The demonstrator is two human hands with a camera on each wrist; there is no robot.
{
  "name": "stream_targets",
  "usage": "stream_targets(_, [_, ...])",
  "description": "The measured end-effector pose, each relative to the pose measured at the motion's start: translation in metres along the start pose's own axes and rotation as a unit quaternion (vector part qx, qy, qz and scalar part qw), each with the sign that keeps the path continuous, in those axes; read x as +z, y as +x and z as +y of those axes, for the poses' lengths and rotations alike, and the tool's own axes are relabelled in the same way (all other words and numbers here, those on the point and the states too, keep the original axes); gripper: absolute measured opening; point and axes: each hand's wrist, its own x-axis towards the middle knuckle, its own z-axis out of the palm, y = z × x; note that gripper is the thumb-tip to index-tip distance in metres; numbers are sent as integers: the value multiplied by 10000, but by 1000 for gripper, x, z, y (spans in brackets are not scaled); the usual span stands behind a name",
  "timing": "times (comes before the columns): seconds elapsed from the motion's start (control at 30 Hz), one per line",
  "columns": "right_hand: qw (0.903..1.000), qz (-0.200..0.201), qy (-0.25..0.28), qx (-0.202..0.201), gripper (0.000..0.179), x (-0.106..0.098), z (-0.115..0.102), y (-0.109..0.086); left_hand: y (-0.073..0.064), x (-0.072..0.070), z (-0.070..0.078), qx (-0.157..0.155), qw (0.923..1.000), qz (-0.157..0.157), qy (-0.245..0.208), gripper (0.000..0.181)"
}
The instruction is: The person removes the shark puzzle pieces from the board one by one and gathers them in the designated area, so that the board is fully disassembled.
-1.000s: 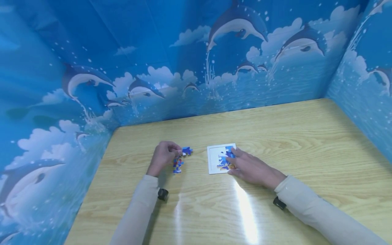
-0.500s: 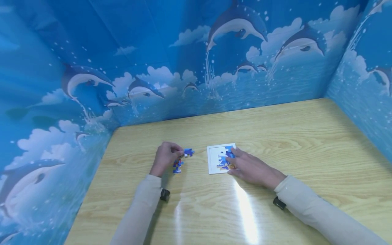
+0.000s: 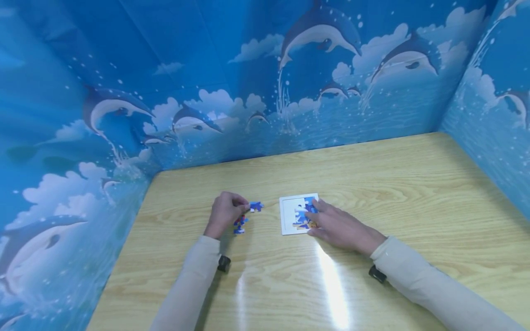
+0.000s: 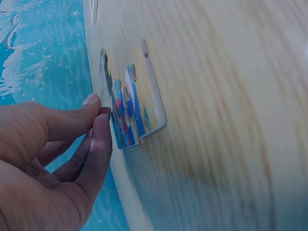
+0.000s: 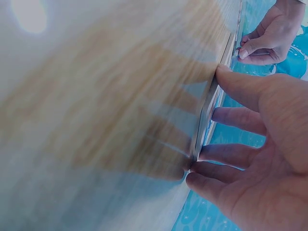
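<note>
Picking step, we reckon: left hand (image 3: 225,215) pinches puzzle piece (image 3: 256,207), right hand (image 3: 341,227) spread on board (image 3: 290,214); next needs lifting.

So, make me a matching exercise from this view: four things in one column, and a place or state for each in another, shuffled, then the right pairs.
1. bare left hand
2. bare right hand
3. white square puzzle tray
4. blue dolphin-printed backdrop

A. beyond the far edge of the wood-grain table
B. partly filled with colourful jigsaw pieces
C. pinching a loose blue-and-white jigsaw piece
D. touching the tray at its right side

Pairs: 1-C, 2-D, 3-B, 4-A
</note>
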Motion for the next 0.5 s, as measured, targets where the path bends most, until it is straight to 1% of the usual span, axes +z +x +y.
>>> stream_targets(0.23, [10000,-38,28,29,56,0,0,0,-1,-1,-1,56,9998,-46,-165,7])
stream_targets(0.37, [10000,-47,-29,-1,56,1,0,0,-1,0,2,4,9996,-116,-240,8])
stream_targets(0.5, [9999,-15,-112,-55,56,1,0,1,0,2,7,54,9996,-151,-251,8])
